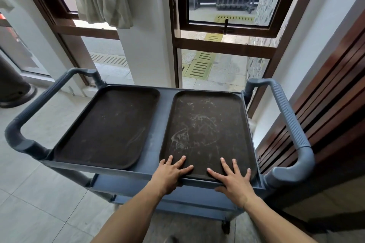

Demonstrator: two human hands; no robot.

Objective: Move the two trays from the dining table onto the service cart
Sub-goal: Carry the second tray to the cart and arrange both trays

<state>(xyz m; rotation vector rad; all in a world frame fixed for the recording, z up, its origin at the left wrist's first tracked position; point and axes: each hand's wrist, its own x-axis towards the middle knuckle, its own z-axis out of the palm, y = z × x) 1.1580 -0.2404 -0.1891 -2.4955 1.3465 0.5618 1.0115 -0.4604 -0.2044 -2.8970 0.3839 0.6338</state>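
Observation:
Two dark brown trays lie side by side on the top shelf of the blue-grey service cart (152,140). The left tray (106,128) rests flat with no hand on it. The right tray (207,130), marked with pale smears, has its near edge over the cart's front rim. My left hand (169,173) holds that edge at its left corner, fingers spread on top and thumb tucked below. My right hand (233,181) grips the same edge further right, fingers spread on the tray and thumb under the rim.
The cart has a ribbed handle on the left (39,104) and another on the right (290,130), and lower shelves underneath. It stands against tall brown-framed windows (227,41). A slatted wooden panel (325,108) is close on the right. Tiled floor (45,193) lies to the left.

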